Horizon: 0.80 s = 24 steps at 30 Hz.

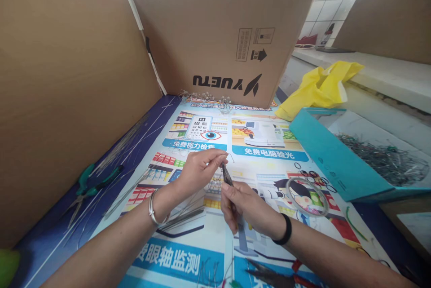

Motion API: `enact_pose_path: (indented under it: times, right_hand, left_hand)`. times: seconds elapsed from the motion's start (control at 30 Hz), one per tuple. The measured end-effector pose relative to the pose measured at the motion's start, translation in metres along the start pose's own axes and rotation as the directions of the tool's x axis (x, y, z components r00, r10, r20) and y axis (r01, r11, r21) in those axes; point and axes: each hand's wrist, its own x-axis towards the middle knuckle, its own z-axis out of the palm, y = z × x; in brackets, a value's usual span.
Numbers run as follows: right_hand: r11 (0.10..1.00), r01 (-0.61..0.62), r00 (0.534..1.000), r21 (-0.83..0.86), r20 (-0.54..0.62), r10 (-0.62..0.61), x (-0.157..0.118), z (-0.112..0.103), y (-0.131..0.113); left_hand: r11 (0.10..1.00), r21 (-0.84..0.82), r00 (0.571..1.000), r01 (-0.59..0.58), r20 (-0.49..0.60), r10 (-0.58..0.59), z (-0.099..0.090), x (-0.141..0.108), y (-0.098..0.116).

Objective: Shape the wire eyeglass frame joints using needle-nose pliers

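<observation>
My left hand [204, 167], with a silver bangle at its wrist, is closed in a pinch on a thin wire [231, 157], whose bent end sticks out past the fingertips. My right hand [244, 205], wearing a black band, is closed around dark pliers [227, 175]. The pliers' tip meets the left fingertips at the wire; the exact grip of the jaws is too small to make out. Under my hands lies a printed poster sheet [215, 216]. Several straight wires [183, 219] lie beside my left forearm, and a coil of clear wire [307, 196] is right of my right hand.
Green-handled pliers [88, 184] and loose wires lie at left. A teal box [340, 162] of metal pieces stands right, near a yellow bag [318, 88]. Cardboard panels [215, 32] wall the back and left. Dark pliers [269, 274] and black rings [313, 174] are on the poster.
</observation>
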Motion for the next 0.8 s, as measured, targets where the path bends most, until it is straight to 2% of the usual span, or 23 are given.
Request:
enact_pose_path:
  times: [0.1,0.2,0.37,0.47,0.6,0.8]
  right_hand:
    - [1.000,0.010,1.000,0.000,-0.002,-0.010,0.0002,0.0000,0.0000]
    - [1.000,0.014,1.000,-0.007,-0.007,-0.014,0.0005,-0.0005,-0.0002]
    - [0.998,0.012,1.000,-0.055,0.007,-0.012,0.0009,-0.0015,-0.0011]
    - [0.996,0.005,1.000,-0.092,0.014,-0.004,0.0012,-0.0021,-0.0017]
    - [0.991,0.012,1.000,-0.131,0.011,-0.010,0.0017,-0.0036,-0.0032]
    - [0.986,0.028,1.000,-0.165,0.005,-0.028,0.0020,-0.0062,-0.0019]
  left_hand:
    - [0.998,-0.044,0.999,0.041,0.008,-0.041,-0.0004,0.0010,-0.0015]
    - [0.978,-0.160,0.990,0.136,0.061,-0.127,-0.0015,0.0029,-0.0036]
    - [0.857,-0.400,0.946,0.324,0.154,-0.286,-0.0037,0.0079,-0.0044]
    - [0.790,-0.477,0.923,0.385,0.218,-0.319,-0.0050,0.0098,-0.0032]
    - [0.786,-0.475,0.918,0.396,0.213,-0.334,-0.0058,0.0096,-0.0016]
    - [0.911,-0.316,0.964,0.264,0.111,-0.241,-0.0048,0.0051,-0.0015]
